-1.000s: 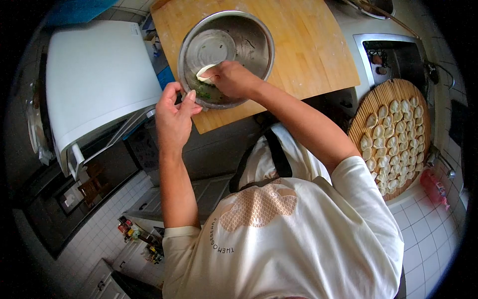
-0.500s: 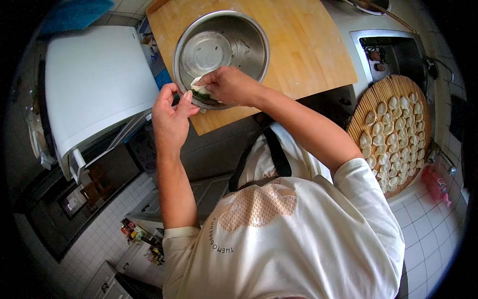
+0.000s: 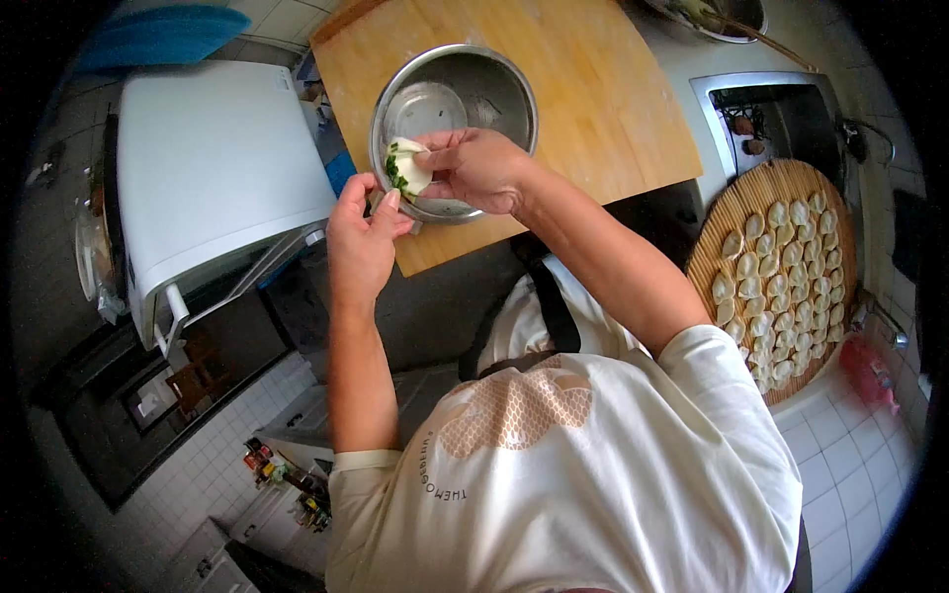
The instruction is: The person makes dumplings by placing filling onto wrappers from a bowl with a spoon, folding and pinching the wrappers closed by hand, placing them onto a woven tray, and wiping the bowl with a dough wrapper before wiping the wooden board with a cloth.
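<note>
A steel mixing bowl (image 3: 526, 91) stands near the front left edge of a wooden board, with only dark smears and specks inside. My left hand (image 3: 361, 242) is closed on the bowl's near-left rim, thumb to one side and fingers to the other. Between the thumb and fingers of my right hand (image 3: 486, 166) is a white dumpling wrapper (image 3: 412, 172), raised over the bowl. Chopped green filling (image 3: 396, 170) clings along the wrapper's left edge, close to my left thumb. My right palm and some fingertips are hidden from view.
The wooden board (image 3: 603, 99) reaches away to the right. A round slatted tray (image 3: 722, 217) bears many folded dumplings (image 3: 779, 282), below a sink (image 3: 707, 104). At left stands a white appliance (image 3: 213, 148). A pan (image 3: 746, 28) with chopsticks lies at the far right corner.
My right hand has lifted the wrapper from low inside the bowl, turning it so the green filling shows. My left hand keeps to the rim. The whole view has shifted slightly.
</note>
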Action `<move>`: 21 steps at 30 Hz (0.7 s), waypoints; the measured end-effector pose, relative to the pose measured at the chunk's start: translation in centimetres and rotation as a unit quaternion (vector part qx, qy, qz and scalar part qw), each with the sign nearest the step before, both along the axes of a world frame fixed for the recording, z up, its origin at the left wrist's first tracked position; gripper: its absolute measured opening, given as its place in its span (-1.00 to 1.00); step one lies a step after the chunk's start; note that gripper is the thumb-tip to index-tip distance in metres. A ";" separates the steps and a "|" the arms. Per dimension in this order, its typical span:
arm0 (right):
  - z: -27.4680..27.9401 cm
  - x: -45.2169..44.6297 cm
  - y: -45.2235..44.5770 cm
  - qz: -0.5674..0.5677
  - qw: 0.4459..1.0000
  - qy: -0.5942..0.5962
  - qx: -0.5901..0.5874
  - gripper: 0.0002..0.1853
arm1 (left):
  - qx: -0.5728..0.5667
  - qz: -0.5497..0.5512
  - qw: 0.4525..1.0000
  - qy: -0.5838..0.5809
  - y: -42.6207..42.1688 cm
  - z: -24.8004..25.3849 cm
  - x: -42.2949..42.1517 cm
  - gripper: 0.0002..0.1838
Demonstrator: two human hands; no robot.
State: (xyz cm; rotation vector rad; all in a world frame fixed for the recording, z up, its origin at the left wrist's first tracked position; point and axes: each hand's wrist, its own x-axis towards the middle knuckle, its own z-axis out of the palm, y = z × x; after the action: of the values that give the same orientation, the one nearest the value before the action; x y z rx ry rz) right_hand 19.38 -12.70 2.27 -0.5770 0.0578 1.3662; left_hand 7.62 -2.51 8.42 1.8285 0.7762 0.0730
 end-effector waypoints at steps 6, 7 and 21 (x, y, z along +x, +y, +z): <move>-0.7 2.9 -0.9 -0.070 0.995 0.030 0.069 -0.75 | -0.051 0.036 0.998 0.003 0.9 -0.3 -1.0 -0.88; -0.6 3.3 -1.2 -0.070 0.994 0.025 0.074 -0.75 | -0.051 0.037 0.998 0.002 1.2 -0.5 -1.3 -0.88; -0.3 3.6 -0.4 -0.029 0.995 -0.028 0.090 -0.71 | -0.226 0.130 0.961 -0.096 3.3 -3.8 -4.3 -0.86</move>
State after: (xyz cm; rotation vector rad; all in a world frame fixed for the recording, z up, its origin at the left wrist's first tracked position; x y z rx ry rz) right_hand 22.96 -13.10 1.99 -0.4592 -0.0926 1.2818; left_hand 3.33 0.80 4.62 1.2619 0.8133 0.2217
